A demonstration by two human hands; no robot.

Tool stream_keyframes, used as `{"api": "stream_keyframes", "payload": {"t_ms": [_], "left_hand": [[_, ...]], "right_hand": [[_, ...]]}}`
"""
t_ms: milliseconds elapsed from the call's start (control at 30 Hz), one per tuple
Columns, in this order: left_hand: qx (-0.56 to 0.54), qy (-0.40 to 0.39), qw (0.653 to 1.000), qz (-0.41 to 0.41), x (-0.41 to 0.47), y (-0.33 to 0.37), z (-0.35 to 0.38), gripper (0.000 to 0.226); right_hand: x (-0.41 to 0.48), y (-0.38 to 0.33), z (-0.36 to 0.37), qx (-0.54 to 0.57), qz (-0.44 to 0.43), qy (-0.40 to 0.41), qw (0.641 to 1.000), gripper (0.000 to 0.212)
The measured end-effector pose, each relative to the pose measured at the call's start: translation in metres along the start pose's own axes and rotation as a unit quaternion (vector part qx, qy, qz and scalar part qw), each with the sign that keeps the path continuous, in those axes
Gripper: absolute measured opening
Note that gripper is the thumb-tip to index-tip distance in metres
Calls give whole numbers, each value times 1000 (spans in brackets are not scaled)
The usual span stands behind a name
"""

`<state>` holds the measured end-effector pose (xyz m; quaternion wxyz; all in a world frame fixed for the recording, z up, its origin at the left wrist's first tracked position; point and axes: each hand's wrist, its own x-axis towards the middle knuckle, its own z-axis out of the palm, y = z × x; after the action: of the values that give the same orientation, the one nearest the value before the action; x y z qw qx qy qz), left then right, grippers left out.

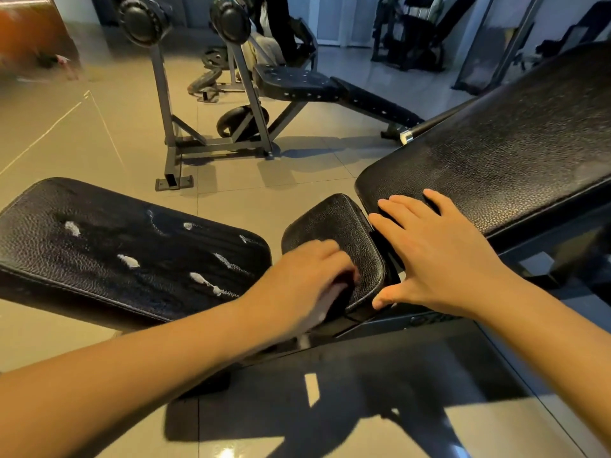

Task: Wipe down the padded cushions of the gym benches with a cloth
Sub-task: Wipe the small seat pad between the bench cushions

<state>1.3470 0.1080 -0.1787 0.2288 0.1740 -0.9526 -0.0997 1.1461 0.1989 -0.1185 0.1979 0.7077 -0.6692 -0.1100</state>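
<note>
My right hand lies spread flat on the long back cushion. My left hand, blurred, curls over the small seat cushion, its hold unclear. Both cushions are black and pebbled.

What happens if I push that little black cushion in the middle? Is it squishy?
Probably a bit squishy: the small cushion has rounded, puffy edges. It likely won't slide away, since it seems mounted on a metal frame. Its pebbled cover looks grippy, not slippery.
</note>
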Motion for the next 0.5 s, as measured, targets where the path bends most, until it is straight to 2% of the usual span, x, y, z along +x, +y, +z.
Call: {"api": "stream_keyframes", "payload": {"t_ms": [100, 133, 200, 300, 367, 433, 500], "left_hand": [[43, 17, 986, -157, 20, -34, 6, 16], [60, 15, 981, -186, 22, -40, 7, 15], [58, 21, 984, -167, 19, -36, 5, 14], [-33, 37, 998, -27, 3, -2, -1, 15], [-62, 19, 998, 15, 0, 5, 0, 17], [-50, 36, 998, -27, 9, -14, 6, 18], [-8, 45, 988, -151, 22, -38, 10, 16]], "right_hand": [[0, -1, 0, 2, -3, 2, 1000, 121], [0, -1, 0, 2, -2, 2, 1000, 121], [0, -1, 0, 4, -1, 2, 1000, 121], [0, 0, 1, -1, -1, -1, 1000, 121], [0, 0, 1, -2, 0, 1, 1000, 121], [1, 0, 1, -3, -1, 1, 1000, 121], [1, -1, 0, 1, -1, 1, 1000, 121]]}}
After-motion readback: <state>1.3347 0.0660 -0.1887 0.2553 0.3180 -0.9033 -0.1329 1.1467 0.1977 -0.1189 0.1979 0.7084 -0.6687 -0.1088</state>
